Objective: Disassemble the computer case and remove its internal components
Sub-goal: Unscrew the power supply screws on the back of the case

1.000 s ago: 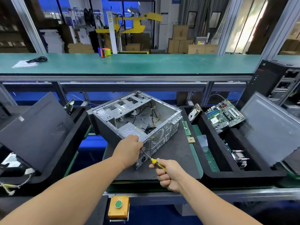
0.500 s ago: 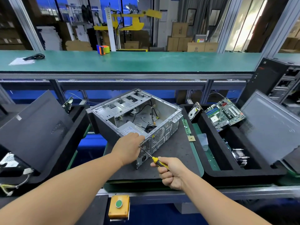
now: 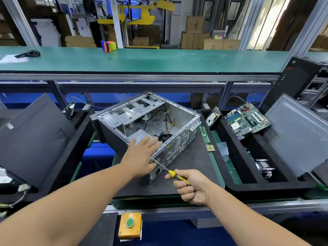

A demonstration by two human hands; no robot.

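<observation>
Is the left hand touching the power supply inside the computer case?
Touching. The head view shows the left hand lying flat with straight fingers on the power supply, at the computer case corner.

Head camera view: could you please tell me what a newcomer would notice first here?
The opened computer case lies at centre on a dark mat. The left hand rests flat on its near top edge, while the right hand grips a yellow screwdriver with its tip at the rear panel. To the right, a green motherboard leans in a black foam tray.

A factory teardown line: a long green workbench (image 3: 142, 59) runs across the far side, cardboard boxes (image 3: 195, 32) stacked behind it, black foam trays (image 3: 236, 185) holding pulled circuit boards (image 3: 246, 119) on the right.
</observation>
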